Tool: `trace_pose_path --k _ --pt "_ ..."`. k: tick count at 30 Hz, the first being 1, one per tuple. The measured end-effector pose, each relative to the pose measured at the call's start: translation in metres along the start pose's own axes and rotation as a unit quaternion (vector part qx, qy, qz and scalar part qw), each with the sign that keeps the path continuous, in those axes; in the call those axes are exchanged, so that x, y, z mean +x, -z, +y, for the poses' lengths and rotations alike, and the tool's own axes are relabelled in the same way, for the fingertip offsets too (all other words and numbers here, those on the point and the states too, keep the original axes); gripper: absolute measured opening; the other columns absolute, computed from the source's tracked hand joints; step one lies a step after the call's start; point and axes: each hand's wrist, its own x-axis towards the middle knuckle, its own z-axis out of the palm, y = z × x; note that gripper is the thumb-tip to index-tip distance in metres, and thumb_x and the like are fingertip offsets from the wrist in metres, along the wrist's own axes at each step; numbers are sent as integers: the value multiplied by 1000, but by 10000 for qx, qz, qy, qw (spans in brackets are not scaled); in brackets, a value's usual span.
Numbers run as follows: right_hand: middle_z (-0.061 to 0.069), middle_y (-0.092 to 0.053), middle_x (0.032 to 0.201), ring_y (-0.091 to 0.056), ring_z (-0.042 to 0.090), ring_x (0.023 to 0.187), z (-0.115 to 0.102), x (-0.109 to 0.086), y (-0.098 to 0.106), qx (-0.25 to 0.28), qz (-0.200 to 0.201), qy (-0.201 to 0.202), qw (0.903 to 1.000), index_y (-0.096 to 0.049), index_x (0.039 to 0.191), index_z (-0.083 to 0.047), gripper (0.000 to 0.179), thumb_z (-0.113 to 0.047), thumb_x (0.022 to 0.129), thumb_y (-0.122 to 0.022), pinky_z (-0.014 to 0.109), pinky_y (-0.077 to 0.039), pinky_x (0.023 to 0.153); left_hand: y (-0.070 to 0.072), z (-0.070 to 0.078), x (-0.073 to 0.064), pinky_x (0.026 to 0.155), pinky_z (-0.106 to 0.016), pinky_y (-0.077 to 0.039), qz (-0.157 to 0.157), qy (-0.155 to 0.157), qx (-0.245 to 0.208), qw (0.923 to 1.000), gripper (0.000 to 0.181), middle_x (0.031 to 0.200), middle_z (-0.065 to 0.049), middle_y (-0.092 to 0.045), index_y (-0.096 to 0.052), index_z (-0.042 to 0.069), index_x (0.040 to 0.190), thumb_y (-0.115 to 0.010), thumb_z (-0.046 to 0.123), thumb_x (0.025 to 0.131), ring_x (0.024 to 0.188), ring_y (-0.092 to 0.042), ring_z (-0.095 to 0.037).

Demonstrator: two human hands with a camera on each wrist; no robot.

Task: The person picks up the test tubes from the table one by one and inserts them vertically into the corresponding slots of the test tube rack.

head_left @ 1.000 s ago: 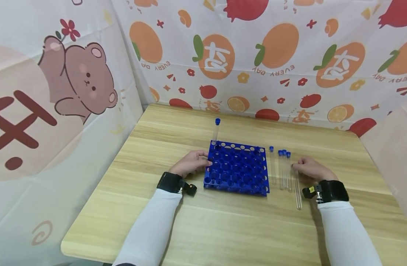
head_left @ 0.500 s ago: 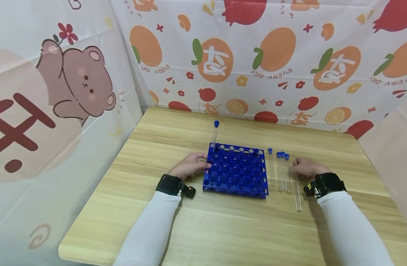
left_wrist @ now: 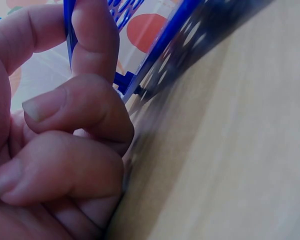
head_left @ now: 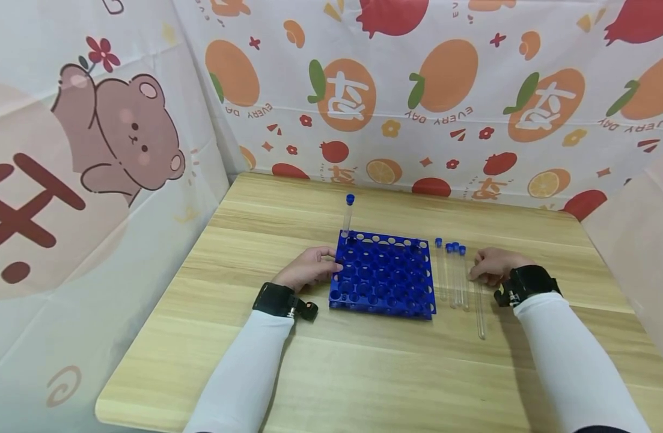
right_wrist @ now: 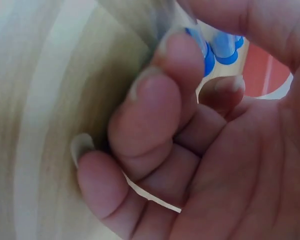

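Observation:
In the head view, a blue test tube rack [head_left: 382,273] stands on the table. My left hand [head_left: 308,269] grips its left side; the left wrist view shows thumb and index finger pinching a blue panel [left_wrist: 68,30], the other fingers curled. One blue-capped test tube [head_left: 348,215] stands upright in the rack's back left corner. Right of the rack, my right hand [head_left: 493,264] pinches the upper end of a clear test tube [head_left: 480,316], whose top is hidden by the fingers. Its rounded end points toward me. In the right wrist view, the fingers [right_wrist: 145,115] curl close over the wood.
Several more blue-capped test tubes [head_left: 457,276] lie side by side between the rack and my right hand, caps away from me. The wooden table [head_left: 363,373] meets a fruit-printed cloth [head_left: 396,120] at the back and a bear-printed cloth [head_left: 136,132] on the left.
My right wrist has shifted up and leftward in the head view, turning the hand over the tube's upper end. The left hand keeps its place on the rack. The head view has shifted slightly.

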Motion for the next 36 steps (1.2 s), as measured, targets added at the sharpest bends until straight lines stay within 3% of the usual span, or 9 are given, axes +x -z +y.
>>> trace_pose_path --k 7,22,36 --pt "0 -53 64 -50 10 56 1 5 6 -40 -150 26 9999 -35 80 -10 38 -15 87 -72 24 -45 56 0 -1 0 44 -23 -30 28 15 -19 10000 31 70 2 -67 -62 7 118 -67 19 90 49 -38 -9" --pt "-1 -55 60 -55 8 53 -2 6 11 -362 -181 -336 9986 -36 85 -8 40 -22 88 -74 23 -48 55 -2 5 -2 44 -23 -30 37 75 -20 10000 30 69 3 -65 -62 7 117 -66 18 90 49 -38 -10" --pt "0 -58 59 -58 9 53 -5 2 5 -80 -132 -552 9984 -40 83 -7 38 -24 87 -75 24 -51 55 -1 6 -3 44 -23 -30 37 126 21 9999 30 70 3 -66 -62 7 117 -67 19 89 49 -38 -10"
